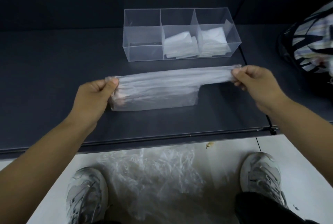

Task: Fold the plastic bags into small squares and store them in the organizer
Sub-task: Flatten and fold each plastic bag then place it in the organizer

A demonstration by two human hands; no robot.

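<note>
1. Head view, nearest at 6 o'clock: a crumpled heap of clear plastic bags [149,175] lies on the pale floor between two grey sneakers [86,195]. I take this to be the stock waiting to be folded.
2. At centre, over the dark grey table [54,79], a translucent plastic bag folded into a long strip [155,90] is stretched from side to side. Its broad body sits toward 9 o'clock and its narrow handle end runs out toward 3 o'clock. Whether its lower edge touches the table I cannot tell.
3. The left hand [95,97], at the strip's 9 o'clock end, is closed on the plastic. The thumb pinches the top corner and the other fingers sit behind the film.
4. The right hand [255,82], at the 3 o'clock end, pinches the handle tip between thumb and curled fingers.
5. The step in hand looks like pulling the lengthwise-folded strip taut. The next move calls for laying it flat and folding it end over end, pressing the air out until the square fits a compartment.
6. At 12 o'clock stands a clear rectangular three-compartment plastic organizer [144,52]. Folded white squares [178,45] fill its middle and right compartments, so the left one seems the likely destination.
7. At 2 o'clock, well apart from the organizer, sits a striped fabric bag with black straps [310,43].
</note>
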